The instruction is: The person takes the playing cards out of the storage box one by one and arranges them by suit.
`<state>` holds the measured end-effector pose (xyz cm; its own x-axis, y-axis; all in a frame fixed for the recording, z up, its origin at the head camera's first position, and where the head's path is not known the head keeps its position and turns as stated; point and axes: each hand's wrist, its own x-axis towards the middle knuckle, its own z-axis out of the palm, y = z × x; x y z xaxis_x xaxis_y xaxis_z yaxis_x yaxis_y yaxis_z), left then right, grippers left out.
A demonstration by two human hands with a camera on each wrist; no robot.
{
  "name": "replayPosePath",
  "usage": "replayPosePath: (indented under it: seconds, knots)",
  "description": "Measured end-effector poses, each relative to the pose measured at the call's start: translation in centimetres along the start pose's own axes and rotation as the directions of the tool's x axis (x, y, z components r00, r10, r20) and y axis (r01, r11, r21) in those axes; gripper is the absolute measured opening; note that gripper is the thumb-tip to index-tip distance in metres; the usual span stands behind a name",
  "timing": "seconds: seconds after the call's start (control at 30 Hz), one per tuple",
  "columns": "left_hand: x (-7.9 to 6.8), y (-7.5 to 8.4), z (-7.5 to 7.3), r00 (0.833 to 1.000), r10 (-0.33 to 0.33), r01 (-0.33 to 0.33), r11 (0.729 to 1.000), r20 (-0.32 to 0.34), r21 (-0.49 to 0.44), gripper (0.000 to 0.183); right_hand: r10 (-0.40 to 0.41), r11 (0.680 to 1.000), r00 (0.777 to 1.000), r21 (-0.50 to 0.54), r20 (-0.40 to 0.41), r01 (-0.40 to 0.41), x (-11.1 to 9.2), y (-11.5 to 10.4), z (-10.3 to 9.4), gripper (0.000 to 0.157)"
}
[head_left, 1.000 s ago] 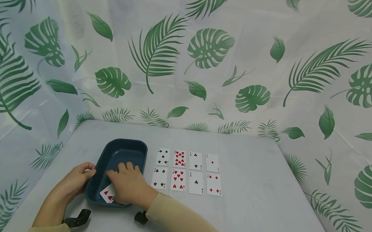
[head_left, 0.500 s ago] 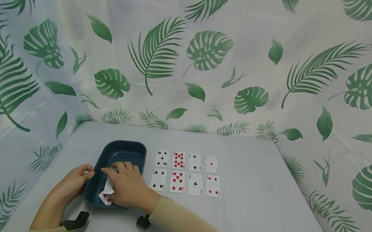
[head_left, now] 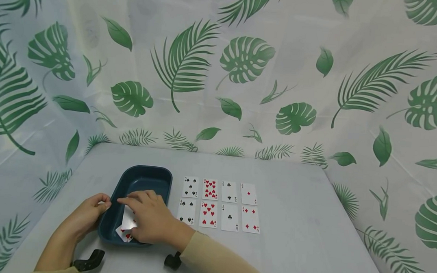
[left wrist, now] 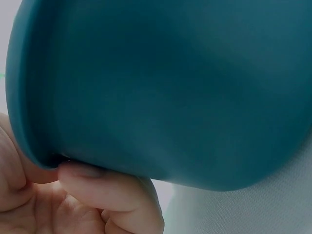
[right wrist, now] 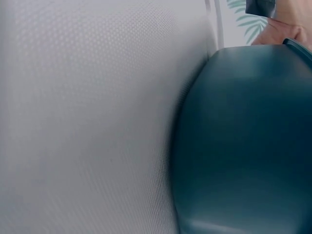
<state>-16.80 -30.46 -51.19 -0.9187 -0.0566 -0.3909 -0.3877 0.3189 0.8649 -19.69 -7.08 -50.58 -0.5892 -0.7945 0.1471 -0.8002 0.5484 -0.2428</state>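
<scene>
A dark blue tray (head_left: 147, 185) with rounded corners stands at the left of the table. My left hand (head_left: 88, 213) pinches its left rim; in the left wrist view the thumb (left wrist: 105, 190) presses the outer wall from the side. Over the tray's near half, my right hand (head_left: 153, 220) holds a playing card (head_left: 128, 218) raised at a slant between thumb and fingers, its face mostly hidden. Beneath it, a card with red hearts (head_left: 122, 233) lies on the tray's floor. The right wrist view shows mainly the tray's outer wall (right wrist: 243, 136), with the right fingers out of sight.
Right of the tray, two rows of playing cards lie face up, including the five of spades (head_left: 190, 187), seven of hearts (head_left: 209, 214), ace of clubs (head_left: 230, 217) and four of diamonds (head_left: 250, 219). A leaf-patterned curtain (head_left: 249, 109) surrounds the white table (head_left: 302, 221).
My right fingers have lifted a card's edge up from the tray floor, so it now stands slanted above the hearts card. The left hand keeps its hold on the rim.
</scene>
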Motion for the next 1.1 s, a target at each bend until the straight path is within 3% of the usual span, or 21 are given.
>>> replayPosePath:
  seconds: [0.33,0.53,0.83,1.1]
  knots:
    - [0.1,0.0,-0.1,1.0,0.008,-0.008,1.0,0.008,-0.006,0.019,-0.021,0.988,1.0,0.153,0.008,0.02,-0.2,0.6,-1.1,0.086]
    - [-0.1,0.1,0.0,1.0,0.009,-0.009,1.0,0.001,-0.011,0.017,0.003,0.963,1.0,0.269,-0.011,0.0,-0.8,1.3,-1.6,0.085]
    - [-0.1,0.0,0.2,1.0,0.004,-0.004,1.0,-0.01,-0.024,0.014,0.071,0.918,0.997,0.392,-0.007,-0.063,-3.2,2.7,-3.1,0.086]
    - [-0.1,0.1,0.2,1.0,-0.002,0.002,1.0,-0.017,-0.011,0.016,0.107,0.905,0.994,0.418,-0.038,-0.081,-5.8,4.4,-4.0,0.084]
